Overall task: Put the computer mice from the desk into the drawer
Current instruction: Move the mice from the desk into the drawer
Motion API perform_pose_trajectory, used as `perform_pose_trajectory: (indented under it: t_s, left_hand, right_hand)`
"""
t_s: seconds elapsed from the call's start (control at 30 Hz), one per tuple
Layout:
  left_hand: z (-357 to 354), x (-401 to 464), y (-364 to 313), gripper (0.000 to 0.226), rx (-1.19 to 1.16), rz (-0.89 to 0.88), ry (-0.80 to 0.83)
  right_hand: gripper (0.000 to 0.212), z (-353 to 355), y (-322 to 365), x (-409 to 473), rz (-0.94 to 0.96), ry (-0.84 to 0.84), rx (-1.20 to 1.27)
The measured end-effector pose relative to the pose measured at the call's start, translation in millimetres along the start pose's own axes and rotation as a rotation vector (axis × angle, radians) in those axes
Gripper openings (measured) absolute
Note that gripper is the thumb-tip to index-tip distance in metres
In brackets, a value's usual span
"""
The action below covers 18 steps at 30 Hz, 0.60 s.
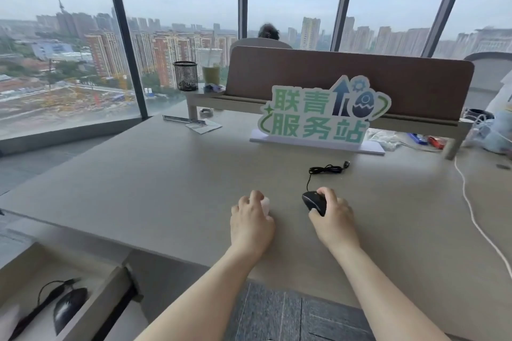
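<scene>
On the table [138,188], the left hand [250,219] closes over a white mouse [266,206]; the right hand [333,213] grips a black mouse [313,202], its cord [324,170] trailing toward the sign [324,111]. Another mouse [69,309] lies in the open drawer [94,304], lower left.

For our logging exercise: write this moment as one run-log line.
left hand: on white mouse | right hand: on black mouse | drawer: open, one black mouse inside
</scene>
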<state>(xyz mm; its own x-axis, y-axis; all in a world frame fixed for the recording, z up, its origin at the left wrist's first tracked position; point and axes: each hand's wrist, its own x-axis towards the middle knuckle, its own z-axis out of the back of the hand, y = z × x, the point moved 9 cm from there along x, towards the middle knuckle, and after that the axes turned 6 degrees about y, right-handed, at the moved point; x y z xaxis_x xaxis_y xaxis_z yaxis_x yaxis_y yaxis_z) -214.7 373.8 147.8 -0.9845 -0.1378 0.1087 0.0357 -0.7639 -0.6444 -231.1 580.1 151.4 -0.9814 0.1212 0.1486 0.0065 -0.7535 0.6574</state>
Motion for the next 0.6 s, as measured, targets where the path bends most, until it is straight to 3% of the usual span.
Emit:
perform_pose_trajectory:
  t_s: [0.13, 0.27, 0.47, 0.53, 0.6]
  left_hand:
    - [76, -14, 38, 0.044, -0.167, 0.026, -0.210]
    - [176, -50, 94, 0.042, -0.223, 0.053, -0.410]
    - [288, -136, 224, 0.041, -0.156, 0.291, -0.589]
    - [305, -168, 268, 0.040, -0.112, 0.425, -0.592]
    - [313, -194, 309, 0.024, -0.049, 0.537, -0.557]
  right_hand:
    - [0.040, 8, 76, -34, 0.208, -0.106, 0.166]
    - [0.039, 0, 172, -74, 0.415, -0.088, 0.328]
    - [0.036, -83, 286, -147, 0.551, 0.180, 0.513]
    - [0.034, -127, 310, -175, 0.559, 0.308, 0.533]
    - [0.033, -174, 329, -203, 0.549, 0.446, 0.543]
